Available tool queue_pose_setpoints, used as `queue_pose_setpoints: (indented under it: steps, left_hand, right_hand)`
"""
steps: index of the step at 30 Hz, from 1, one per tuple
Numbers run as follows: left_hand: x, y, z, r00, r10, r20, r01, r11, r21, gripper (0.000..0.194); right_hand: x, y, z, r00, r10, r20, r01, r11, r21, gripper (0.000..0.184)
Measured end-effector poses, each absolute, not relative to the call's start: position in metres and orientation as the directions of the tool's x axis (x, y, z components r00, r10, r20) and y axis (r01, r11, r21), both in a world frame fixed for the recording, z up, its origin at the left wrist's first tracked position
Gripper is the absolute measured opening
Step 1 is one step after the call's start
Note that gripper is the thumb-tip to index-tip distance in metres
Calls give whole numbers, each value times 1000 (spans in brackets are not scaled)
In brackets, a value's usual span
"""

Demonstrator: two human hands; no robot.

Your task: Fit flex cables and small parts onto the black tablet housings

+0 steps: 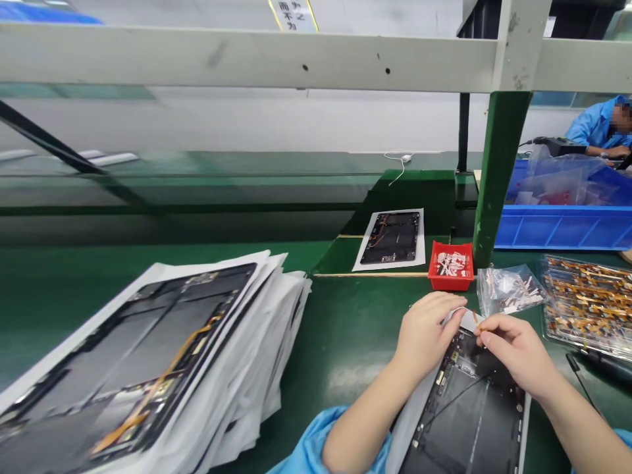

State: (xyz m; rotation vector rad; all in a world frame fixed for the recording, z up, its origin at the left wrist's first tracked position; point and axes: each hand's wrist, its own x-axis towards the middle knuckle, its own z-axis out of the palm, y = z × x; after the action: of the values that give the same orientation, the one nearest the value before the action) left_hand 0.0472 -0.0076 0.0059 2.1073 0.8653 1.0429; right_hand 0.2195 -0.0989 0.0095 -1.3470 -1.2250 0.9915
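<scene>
A dark tablet housing (474,408) lies on a white sheet (412,408) in front of me, with small parts and thin cables inside. My right hand (516,345) is over its far end, thumb and forefinger pinching a small orange flex cable (476,318). Beside it, at the far left corner of the housing, my left hand (427,329) has its fingers and thumb drawn together; what is between them is hidden. Just beyond the hands are a red bin (450,282) of small white pieces and a clear plastic bag (508,286) of similar pieces.
On the left rises a tall stack of tablet housings (143,342) with white sheets between. Another housing (392,237) lies farther back. At right are a clear tray of orange flex cables (592,303), a blue crate (567,227) and a green post (501,178). A co-worker (600,125) sits beyond.
</scene>
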Motion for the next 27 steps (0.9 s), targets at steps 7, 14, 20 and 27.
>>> queue_pose_setpoints:
  steps: [7,14,20,27]
  left_hand:
    - [44,-7,3,499,860,108,167,-217,962,28]
    - [48,-10,5,574,805,-148,-57,220,974,43]
    - [45,-10,16,516,838,-180,-133,285,949,34]
    - [45,-25,24,590,800,-108,-35,158,987,29]
  right_hand:
    - [221,-101,11,134,991,12,96,-1,-995,21]
    - [224,-99,7,155,988,-9,78,-22,-997,17]
    - [223,-99,9,109,992,-70,40,-75,-996,23]
    - [221,-102,11,99,990,-97,43,-101,-994,31]
